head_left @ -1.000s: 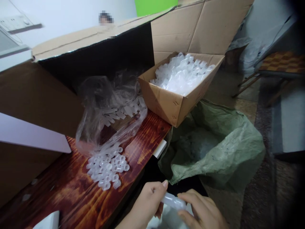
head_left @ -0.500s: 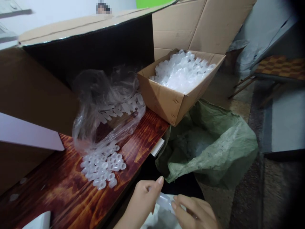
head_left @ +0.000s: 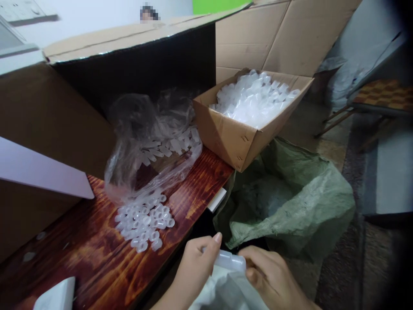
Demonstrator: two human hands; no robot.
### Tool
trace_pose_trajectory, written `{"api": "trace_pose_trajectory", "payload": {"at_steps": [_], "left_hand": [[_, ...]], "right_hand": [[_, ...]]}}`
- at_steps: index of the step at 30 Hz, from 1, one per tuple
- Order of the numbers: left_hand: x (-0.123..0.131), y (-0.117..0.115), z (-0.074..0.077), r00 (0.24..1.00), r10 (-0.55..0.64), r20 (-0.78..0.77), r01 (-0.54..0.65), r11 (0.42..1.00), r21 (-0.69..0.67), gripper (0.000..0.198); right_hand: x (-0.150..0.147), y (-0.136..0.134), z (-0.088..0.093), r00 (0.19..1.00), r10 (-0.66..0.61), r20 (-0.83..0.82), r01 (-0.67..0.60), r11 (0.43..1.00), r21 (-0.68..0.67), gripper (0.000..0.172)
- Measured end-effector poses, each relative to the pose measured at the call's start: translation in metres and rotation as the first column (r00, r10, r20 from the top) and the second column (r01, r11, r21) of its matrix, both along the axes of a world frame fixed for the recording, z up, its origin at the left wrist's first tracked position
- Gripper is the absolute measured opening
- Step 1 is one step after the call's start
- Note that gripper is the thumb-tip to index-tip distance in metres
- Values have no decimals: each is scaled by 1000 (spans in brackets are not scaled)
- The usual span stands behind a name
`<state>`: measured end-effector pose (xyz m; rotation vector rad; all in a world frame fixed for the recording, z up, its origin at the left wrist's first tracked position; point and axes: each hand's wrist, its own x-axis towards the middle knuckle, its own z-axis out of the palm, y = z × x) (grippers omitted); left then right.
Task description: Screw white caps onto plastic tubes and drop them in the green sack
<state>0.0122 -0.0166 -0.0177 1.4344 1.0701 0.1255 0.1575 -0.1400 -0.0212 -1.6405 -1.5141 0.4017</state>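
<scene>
My left hand [head_left: 195, 269] and my right hand [head_left: 272, 277] are low in the picture, both pinched on a small translucent plastic tube [head_left: 229, 259] held between them. A white bag [head_left: 226, 290] lies just under the hands. To the left, a pile of small clear plastic caps [head_left: 145, 221] lies on the red-brown wooden table [head_left: 97, 267]. Behind the pile, a crumpled clear plastic bag [head_left: 151, 137] holds flat white plastic pieces.
A small cardboard box [head_left: 238, 137] full of translucent plastic pieces sits on the table's far corner. A large open carton [head_left: 64, 112] stands at the left. A green woven sack [head_left: 290, 202] gapes open on the floor beside the table. A chair [head_left: 377, 94] stands at the far right.
The view has shifted slightly. My hands stay together on the plastic tube, which now shows more plainly between the fingers; the white bag under them has come further into view.
</scene>
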Motion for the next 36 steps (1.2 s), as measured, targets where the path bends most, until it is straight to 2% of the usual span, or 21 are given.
{"api": "trace_pose_trajectory", "payload": {"at_steps": [2, 4, 6, 8, 9, 13, 16, 17, 19, 21, 23, 25, 26, 28, 30, 32, 33, 34, 35, 36], "left_hand": [[0, 6, 6, 1000, 3, 24, -5, 994, 108, 65], [0, 12, 12, 1000, -18, 23, 13, 981, 193, 63], [-1, 17, 17, 999, -33, 30, 26, 975, 222, 60], [-1, 20, 20, 999, -31, 41, 21, 973, 232, 56], [-1, 21, 21, 998, -29, 47, 18, 973, 232, 55], [-1, 26, 22, 996, -32, 80, 14, 976, 216, 52], [0, 30, 21, 996, -16, 83, -1, 980, 200, 52], [0, 30, 21, 997, -11, 81, -5, 981, 192, 52], [2, 29, 19, 996, 0, 93, -14, 988, 154, 52], [6, 27, 17, 992, 8, 128, -20, 995, 94, 53], [9, 25, 15, 988, 14, 153, -21, 999, 40, 54], [11, 23, 16, 988, 1, 157, -13, 997, 75, 55], [11, 22, 17, 986, -17, 164, -8, 989, 150, 55], [9, 21, 19, 976, -76, 203, -9, 923, 385, 55], [7, 23, 23, 949, -179, 261, -18, 793, 610, 52], [8, 32, 28, 915, -303, 266, -5, 651, 759, 46], [10, 40, 31, 906, -354, 233, 16, 577, 816, 40], [12, 51, 35, 908, -383, 170, 50, 501, 864, 35], [15, 65, 39, 922, -382, 61, 111, 413, 904, 30], [17, 83, 42, 938, -342, -59, 179, 331, 927, 29]], "right_hand": [[3, 2, 0, 988, -34, 151, 15, 992, 127, 54], [6, 3, 0, 943, 1, 332, -76, 974, 213, 51], [9, 4, 2, 915, 100, 391, -160, 979, 124, 45], [10, 5, 4, 930, 124, 347, -134, 991, 3, 50], [11, 5, 5, 934, 123, 336, -125, 992, -16, 51], [14, 6, 4, 885, 176, 430, -209, 977, 31, 54], [15, 10, 4, 893, 140, 428, -122, 990, -69, 53], [15, 12, 6, 899, 113, 423, -96, 994, -61, 52], [13, 17, 11, 895, 74, 440, -105, 993, 47, 48], [8, 22, 15, 884, 35, 467, -128, 977, 169, 36], [2, 27, 17, 895, -9, 446, -105, 967, 231, 24], [-3, 30, 17, 942, -31, 334, -33, 982, 184, 22], [-5, 31, 16, 968, -27, 250, -6, 992, 130, 23], [-9, 30, 15, 996, -18, 90, 18, 1000, 7, 25], [-9, 28, 13, 1000, -21, -15, 20, 997, -77, 26], [-3, 27, 9, 994, -45, -99, 32, 991, -132, 27], [2, 27, 7, 980, -108, -165, 78, 980, -180, 28], [9, 26, 4, 940, -219, -262, 156, 958, -239, 27], [16, 26, 1, 848, -357, -391, 247, 920, -304, 27], [24, 24, -4, 687, -493, -534, 330, 866, -375, 29]]}}
